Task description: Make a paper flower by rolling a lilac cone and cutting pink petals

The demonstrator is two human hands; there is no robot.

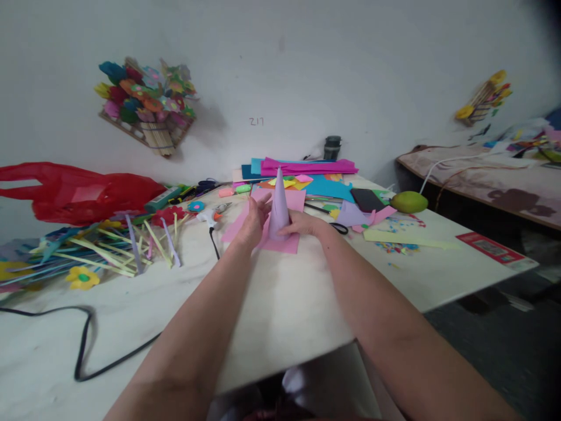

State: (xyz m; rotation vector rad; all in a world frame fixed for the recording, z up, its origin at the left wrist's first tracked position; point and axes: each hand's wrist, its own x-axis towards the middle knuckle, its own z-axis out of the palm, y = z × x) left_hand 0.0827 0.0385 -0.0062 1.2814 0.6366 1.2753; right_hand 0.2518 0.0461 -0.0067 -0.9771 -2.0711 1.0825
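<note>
A pale purple paper cone (279, 210) stands point up over pink sheets (287, 244) on the white table. My right hand (305, 223) grips the cone low on its right side, thumb in front. On the cone's left, my left hand (256, 221) is open, fingers stretched toward it; whether the fingertips touch the cone I cannot tell. Left of that hand lies a white glue gun (209, 217) with an orange part and a black cord.
Paper strips and flowers (83, 278) pile up at the left, before a red plastic bag (87, 193). Folded coloured sheets (307, 168) lie along the back. To the right are a black phone (367, 200), a green mango-like fruit (409, 202) and small paper scraps (397, 248).
</note>
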